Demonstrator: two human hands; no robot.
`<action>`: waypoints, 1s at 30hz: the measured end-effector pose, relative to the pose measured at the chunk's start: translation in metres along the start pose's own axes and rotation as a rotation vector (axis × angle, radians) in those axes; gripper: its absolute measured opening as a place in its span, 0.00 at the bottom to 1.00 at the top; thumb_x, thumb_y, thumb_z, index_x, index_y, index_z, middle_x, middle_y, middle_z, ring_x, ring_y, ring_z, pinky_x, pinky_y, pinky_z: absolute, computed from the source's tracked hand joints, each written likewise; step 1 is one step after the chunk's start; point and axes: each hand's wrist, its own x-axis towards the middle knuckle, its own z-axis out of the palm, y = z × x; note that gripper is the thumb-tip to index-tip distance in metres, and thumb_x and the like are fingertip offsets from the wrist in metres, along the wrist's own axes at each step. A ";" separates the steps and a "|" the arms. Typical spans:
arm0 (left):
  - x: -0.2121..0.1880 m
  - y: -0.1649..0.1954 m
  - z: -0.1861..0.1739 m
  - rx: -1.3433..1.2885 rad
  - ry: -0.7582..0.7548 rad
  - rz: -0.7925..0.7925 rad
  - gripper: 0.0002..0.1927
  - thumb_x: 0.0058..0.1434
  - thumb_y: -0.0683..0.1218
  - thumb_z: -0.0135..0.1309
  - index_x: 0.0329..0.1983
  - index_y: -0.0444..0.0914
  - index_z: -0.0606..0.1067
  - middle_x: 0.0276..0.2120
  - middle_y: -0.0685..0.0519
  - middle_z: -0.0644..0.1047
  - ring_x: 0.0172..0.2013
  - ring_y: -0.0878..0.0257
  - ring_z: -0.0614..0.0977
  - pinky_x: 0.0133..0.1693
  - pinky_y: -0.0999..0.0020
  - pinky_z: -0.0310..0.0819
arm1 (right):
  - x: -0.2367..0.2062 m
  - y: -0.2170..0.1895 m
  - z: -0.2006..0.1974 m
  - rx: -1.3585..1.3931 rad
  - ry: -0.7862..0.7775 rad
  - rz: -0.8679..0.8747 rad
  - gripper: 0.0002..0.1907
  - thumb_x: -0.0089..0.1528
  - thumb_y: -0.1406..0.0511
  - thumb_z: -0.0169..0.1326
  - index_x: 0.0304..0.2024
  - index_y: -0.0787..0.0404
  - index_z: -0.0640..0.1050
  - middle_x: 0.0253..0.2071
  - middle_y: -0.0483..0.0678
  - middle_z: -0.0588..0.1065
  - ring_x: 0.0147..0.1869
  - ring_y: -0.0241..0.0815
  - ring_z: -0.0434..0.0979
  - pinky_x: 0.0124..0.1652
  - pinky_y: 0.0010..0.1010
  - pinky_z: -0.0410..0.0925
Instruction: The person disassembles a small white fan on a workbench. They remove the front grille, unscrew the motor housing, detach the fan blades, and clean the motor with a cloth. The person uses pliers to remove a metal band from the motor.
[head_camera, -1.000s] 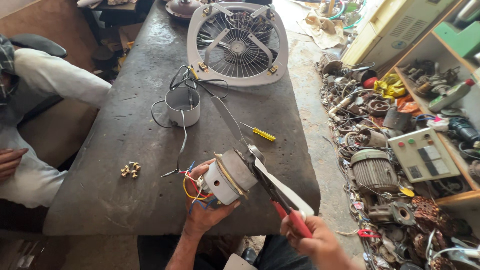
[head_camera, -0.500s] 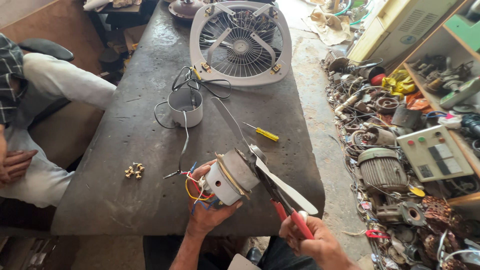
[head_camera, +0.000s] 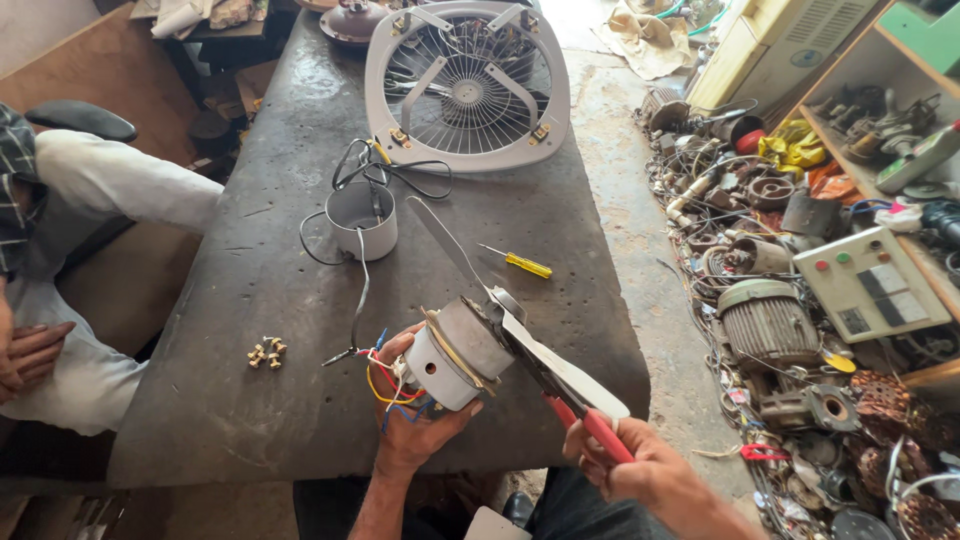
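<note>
A big white fan guard (head_camera: 468, 85) lies at the far end of the dark grey table (head_camera: 250, 330). A grey cup-shaped cover (head_camera: 362, 220), a small yellow screwdriver (head_camera: 517, 262) and some little brass screws (head_camera: 265, 352) lie nearer. The left hand (head_camera: 412, 425) wraps around the white fan motor with blades (head_camera: 462, 350), at the near edge. The right hand (head_camera: 645, 465) squeezes red-handled pliers (head_camera: 580, 420) against the motor, just beside it.

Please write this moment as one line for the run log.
left hand: holds fan motor | right hand: holds red-handled pliers at motor hub | yellow screwdriver: on table
</note>
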 end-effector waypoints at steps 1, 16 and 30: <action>0.000 0.000 0.000 0.003 0.005 -0.001 0.56 0.43 0.35 0.73 0.70 0.42 0.52 0.67 0.40 0.63 0.66 0.48 0.71 0.65 0.50 0.72 | 0.001 0.000 0.004 -0.002 -0.051 -0.068 0.27 0.49 0.74 0.51 0.52 0.73 0.79 0.35 0.46 0.71 0.37 0.36 0.70 0.33 0.24 0.62; -0.003 0.000 -0.001 -0.035 0.028 -0.074 0.55 0.43 0.36 0.73 0.70 0.40 0.52 0.67 0.41 0.64 0.66 0.50 0.71 0.64 0.51 0.73 | 0.002 0.002 0.003 0.061 -0.131 -0.166 0.24 0.53 0.75 0.51 0.53 0.74 0.77 0.33 0.48 0.70 0.34 0.39 0.71 0.32 0.29 0.68; 0.004 0.005 -0.002 -0.085 0.059 -0.182 0.52 0.43 0.36 0.72 0.68 0.38 0.54 0.63 0.45 0.65 0.63 0.53 0.72 0.62 0.54 0.74 | 0.007 -0.009 0.006 0.041 0.023 0.024 0.23 0.45 0.76 0.51 0.45 0.67 0.75 0.36 0.49 0.73 0.37 0.40 0.75 0.33 0.30 0.70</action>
